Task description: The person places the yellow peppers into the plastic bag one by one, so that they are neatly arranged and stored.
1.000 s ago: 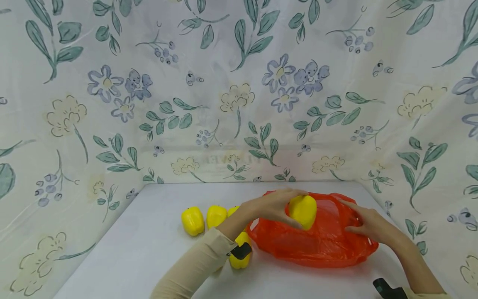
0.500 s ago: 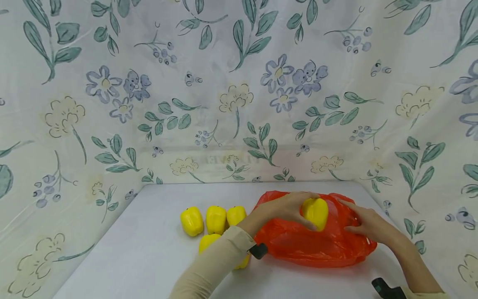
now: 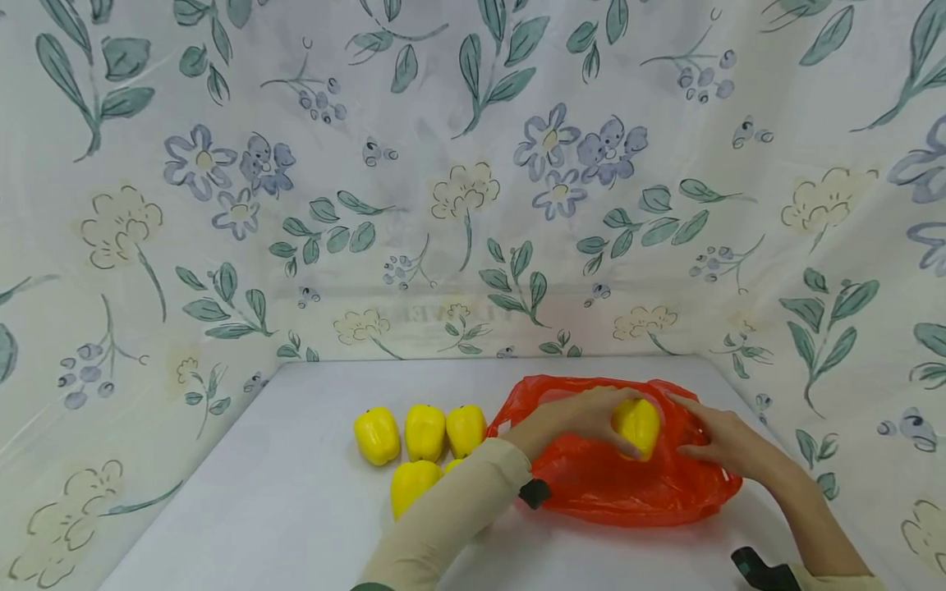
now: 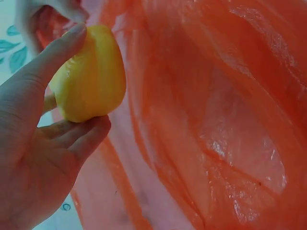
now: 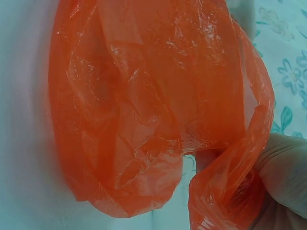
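Observation:
In the head view my left hand (image 3: 587, 417) holds a yellow bell pepper (image 3: 639, 428) over the red plastic bag (image 3: 628, 497). The left wrist view shows the thumb on one side of the pepper (image 4: 93, 76) and the fingers beneath it, with the thin red film spread out beyond. At the bag's right side, my right hand (image 3: 727, 443) grips its edge. Close up in the right wrist view, bunched film (image 5: 230, 191) lies between the thumb (image 5: 288, 167) and the fingers, which are partly hidden.
Several more yellow bell peppers (image 3: 424, 432) stand on the white table (image 3: 281, 501), left of the bag. My left sleeve (image 3: 458, 501) partly covers the nearer ones. A floral cloth (image 3: 458, 164) hangs behind the table and along its sides.
My left hand has carried the pepper to the right across the bag, closer to my right hand. The sleeve now covers different peppers. My right hand stays at the bag's edge.

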`<act>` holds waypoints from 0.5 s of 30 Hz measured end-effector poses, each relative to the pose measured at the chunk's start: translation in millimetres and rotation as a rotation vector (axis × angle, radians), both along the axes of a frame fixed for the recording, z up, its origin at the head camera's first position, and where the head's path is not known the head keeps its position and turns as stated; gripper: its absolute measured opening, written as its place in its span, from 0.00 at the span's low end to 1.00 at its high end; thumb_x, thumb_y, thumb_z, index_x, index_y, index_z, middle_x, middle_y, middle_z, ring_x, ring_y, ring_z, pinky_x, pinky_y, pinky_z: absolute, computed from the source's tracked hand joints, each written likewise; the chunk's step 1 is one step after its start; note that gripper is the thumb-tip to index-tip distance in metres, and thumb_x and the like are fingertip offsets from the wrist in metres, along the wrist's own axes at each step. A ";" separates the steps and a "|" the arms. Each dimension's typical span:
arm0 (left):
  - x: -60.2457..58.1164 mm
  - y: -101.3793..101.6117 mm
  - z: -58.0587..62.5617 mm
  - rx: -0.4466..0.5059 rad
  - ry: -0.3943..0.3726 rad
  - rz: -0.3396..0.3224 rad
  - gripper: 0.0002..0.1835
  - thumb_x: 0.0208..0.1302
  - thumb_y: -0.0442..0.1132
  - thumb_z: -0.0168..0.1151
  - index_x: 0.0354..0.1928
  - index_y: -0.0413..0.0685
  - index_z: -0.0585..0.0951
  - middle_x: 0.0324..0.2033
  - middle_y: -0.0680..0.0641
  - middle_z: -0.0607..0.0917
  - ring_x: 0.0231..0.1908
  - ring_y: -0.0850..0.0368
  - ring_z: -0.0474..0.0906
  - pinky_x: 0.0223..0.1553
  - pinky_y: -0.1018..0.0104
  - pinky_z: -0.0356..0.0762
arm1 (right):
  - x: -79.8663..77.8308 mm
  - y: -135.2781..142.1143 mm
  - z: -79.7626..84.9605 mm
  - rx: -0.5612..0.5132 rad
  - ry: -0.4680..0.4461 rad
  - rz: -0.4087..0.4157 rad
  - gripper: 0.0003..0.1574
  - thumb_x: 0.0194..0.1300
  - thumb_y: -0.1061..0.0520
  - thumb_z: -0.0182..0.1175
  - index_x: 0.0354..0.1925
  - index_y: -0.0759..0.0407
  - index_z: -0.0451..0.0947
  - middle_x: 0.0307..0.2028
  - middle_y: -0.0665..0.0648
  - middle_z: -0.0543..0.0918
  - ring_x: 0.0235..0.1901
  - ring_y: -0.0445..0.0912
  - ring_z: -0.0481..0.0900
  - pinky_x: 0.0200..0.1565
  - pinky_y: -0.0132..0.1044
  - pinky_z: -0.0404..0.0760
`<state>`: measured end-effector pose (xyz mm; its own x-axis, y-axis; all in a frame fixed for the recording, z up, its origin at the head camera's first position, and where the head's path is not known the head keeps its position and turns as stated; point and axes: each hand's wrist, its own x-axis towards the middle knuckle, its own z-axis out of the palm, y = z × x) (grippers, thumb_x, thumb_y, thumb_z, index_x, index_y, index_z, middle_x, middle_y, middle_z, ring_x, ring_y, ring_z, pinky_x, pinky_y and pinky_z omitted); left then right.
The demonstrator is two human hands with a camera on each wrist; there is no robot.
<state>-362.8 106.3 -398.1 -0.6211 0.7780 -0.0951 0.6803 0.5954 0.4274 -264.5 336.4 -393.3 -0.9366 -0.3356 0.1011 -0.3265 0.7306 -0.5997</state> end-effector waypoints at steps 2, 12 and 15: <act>-1.8 4.7 -1.8 -0.026 0.016 0.014 0.46 0.50 0.65 0.70 0.70 0.75 0.59 0.59 0.66 0.72 0.57 0.65 0.67 0.53 0.66 0.77 | -0.8 0.0 0.4 0.027 0.013 0.001 0.49 0.57 0.59 0.70 0.71 0.65 0.58 0.55 0.68 0.80 0.47 0.54 0.81 0.39 0.38 0.87; -6.6 21.5 -13.2 -0.081 -0.023 0.112 0.46 0.49 0.64 0.71 0.69 0.81 0.58 0.61 0.63 0.71 0.57 0.63 0.66 0.54 0.59 0.78 | -2.0 -0.7 -0.3 0.048 0.013 -0.007 0.49 0.57 0.60 0.70 0.71 0.65 0.58 0.52 0.68 0.81 0.45 0.51 0.81 0.38 0.38 0.87; -8.2 25.1 -16.8 -0.072 -0.031 0.108 0.46 0.50 0.64 0.71 0.70 0.78 0.58 0.61 0.63 0.71 0.58 0.63 0.65 0.56 0.60 0.77 | -2.5 -1.4 -1.3 0.043 0.019 -0.003 0.49 0.57 0.61 0.69 0.72 0.64 0.59 0.53 0.67 0.80 0.47 0.53 0.80 0.39 0.38 0.87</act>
<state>-371.0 131.3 -414.8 -0.6969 0.6971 -0.1685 0.5978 0.6945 0.4004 -267.0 335.0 -394.5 -0.9358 -0.3369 0.1040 -0.3349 0.7568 -0.5614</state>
